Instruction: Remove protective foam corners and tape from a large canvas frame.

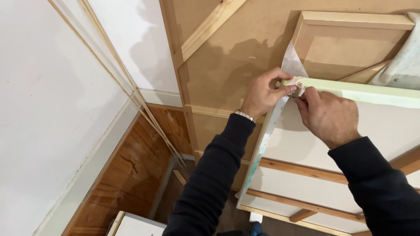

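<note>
A stretched canvas [385, 126] stands with its back toward me, showing white cloth and wooden cross bars. My left hand [264, 94] and my right hand [326, 116] meet at its upper left corner [299, 84], both pinching the bunched, folded canvas cloth there. The left hand wears a metal bracelet; both arms are in dark sleeves. The fingertips hide part of the fold.
A large brown board with wooden framing [227, 57] leans behind. A smaller framed panel [345, 48] rests at the upper right. Thin wooden strips [127, 83] lean against the white wall [48, 109]. Wooden floor [131, 166] lies below, and a white box [135, 225] sits at the bottom.
</note>
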